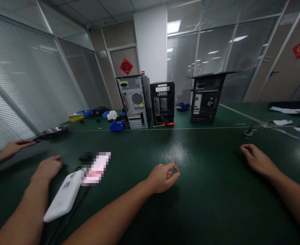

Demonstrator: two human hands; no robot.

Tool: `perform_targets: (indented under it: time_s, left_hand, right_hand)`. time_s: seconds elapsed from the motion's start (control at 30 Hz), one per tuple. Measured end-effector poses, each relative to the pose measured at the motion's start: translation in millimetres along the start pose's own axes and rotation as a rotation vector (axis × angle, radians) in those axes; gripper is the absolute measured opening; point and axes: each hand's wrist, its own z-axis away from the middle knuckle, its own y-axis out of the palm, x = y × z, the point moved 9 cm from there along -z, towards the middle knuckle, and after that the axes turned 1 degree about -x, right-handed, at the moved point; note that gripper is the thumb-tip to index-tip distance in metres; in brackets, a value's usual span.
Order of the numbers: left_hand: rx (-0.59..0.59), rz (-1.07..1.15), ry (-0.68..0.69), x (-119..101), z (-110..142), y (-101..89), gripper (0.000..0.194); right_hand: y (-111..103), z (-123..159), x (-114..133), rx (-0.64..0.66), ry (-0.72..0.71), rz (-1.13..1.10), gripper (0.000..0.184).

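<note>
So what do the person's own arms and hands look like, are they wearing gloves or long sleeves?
No gloves and no sleeves in view. The left hand and right hand are bare, and both forearms are bare down to the picture's bottom edge. No watch, ring, bracelet or markings show on them. The other hands further out, one at far left and one at right, are bare too.

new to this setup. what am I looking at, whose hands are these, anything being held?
One picture, from a camera worn on a person's head, looking forward and down over a dark green table. The two arms from the bottom edge are the wearer's: left hand rests beside a white power bank, right hand loosely curled on the bare table. Neither holds anything. The hands at far left and at right belong to other people. Farther back stand three computer cases, with a red-handled screwdriver lying in front.
</note>
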Motion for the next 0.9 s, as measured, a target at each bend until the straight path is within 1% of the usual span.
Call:
perform_targets:
  time_s: [0.1,0.17,0.27,0.33,0.4,0.47,0.53,0.6,0.67,0.73,0.83,0.9]
  left_hand:
    - [0.001,0.013,0.005,-1,0,0.1,0.018]
    - [-0.004,0.019,0.014,-1,0,-0.1,0.017]
    - [-0.016,0.012,0.027,-2,0,0.0,0.015]
    - [-0.021,0.006,0.030,-1,0,0.5,0.014]
    - [-0.024,0.002,0.028,0,0,0.9,0.013]
    - [-0.026,-0.003,0.028,1,0,1.0,0.013]
    - [-0.027,-0.003,0.031,1,1,0.9,0.013]
    - [-0.025,0.003,0.034,1,1,0.7,0.013]
    - [-0.022,0.005,0.037,1,1,0.9,0.013]
    - [-0.024,-0.003,0.039,0,1,0.9,0.013]
    - [-0.032,-0.014,0.035,0,1,0.7,0.013]
    - [-0.036,-0.021,0.027,1,1,0.9,0.013]
  right_hand:
    - [-10,3,-1,-0.059,0.036,-0.067,0.041]
    - [-28,9,-3,-0.148,0.070,-0.079,0.042]
    - [-60,22,-8,-0.277,0.110,-0.076,0.050]
    - [-78,30,-11,-0.331,0.107,-0.070,0.053]
    - [-89,34,-13,-0.351,0.087,-0.052,0.055]
    - [-89,34,-14,-0.331,0.070,0.007,0.061]
    - [-81,31,-15,-0.266,0.072,0.074,0.070]
    - [-69,26,-17,-0.191,0.091,0.107,0.073]
    - [-60,22,-21,-0.138,0.109,0.099,0.071]
    - [-55,21,-23,-0.119,0.123,0.092,0.068]
    - [-55,21,-23,-0.127,0.114,0.085,0.062]
    - [-58,23,-20,-0.156,0.097,0.079,0.062]
